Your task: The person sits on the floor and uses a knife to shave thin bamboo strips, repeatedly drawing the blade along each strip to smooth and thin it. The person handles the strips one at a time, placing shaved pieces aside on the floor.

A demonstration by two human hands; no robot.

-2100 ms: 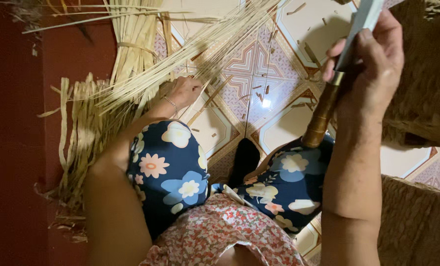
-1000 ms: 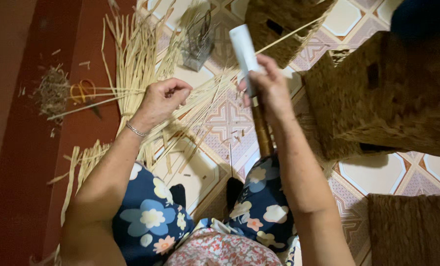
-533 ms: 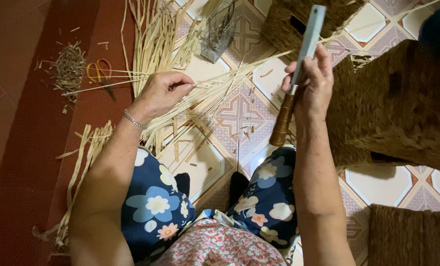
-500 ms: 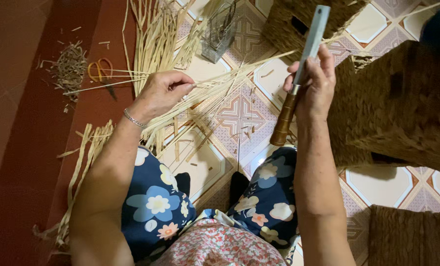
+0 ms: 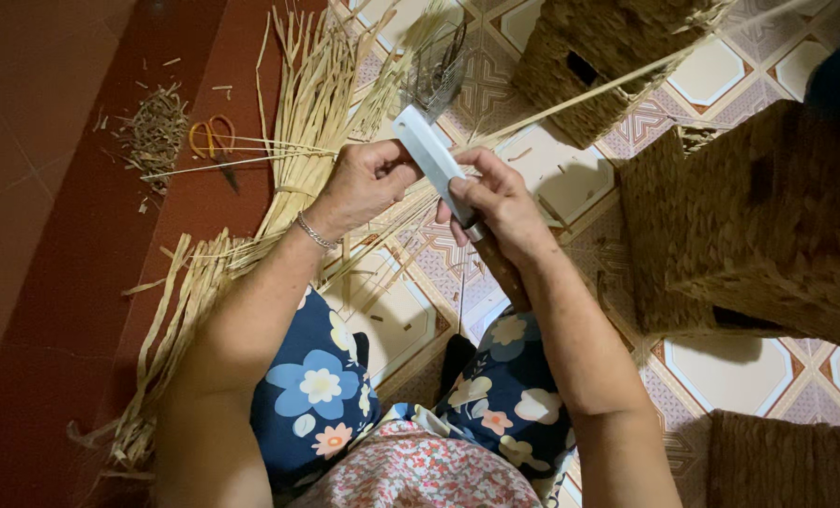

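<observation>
**Knife on reed strands, both hands closed**

Knife is sitting mid-frame, slightly toward 12 o'clock, pale flat blade pointing to 11 o'clock, brown wooden handle running down toward 5 o'clock. Right hand is clamping the handle just below the blade, fingers wrapped tight. Left hand is sitting at the knife's 9 o'clock, fingers curled shut on a few thin reed strands; the strands are running past the blade out toward 2 o'clock. Hand and blade are touching or nearly so; cannot tell exactly.

Reed bundle is lying on the floor at 11 o'clock, fanning down to 8 o'clock past the left forearm. Orange-handled scissors are lying at 10 o'clock, just beside a small scrap pile on the red floor.

Wire basket is standing at 12 o'clock, behind the blade tip. Woven boxes: one at 1 o'clock, a bigger one at 3 o'clock, another edge at 5 o'clock. Patterned tile floor is showing under the hands. Floral-clad knees are filling 6 o'clock.
</observation>
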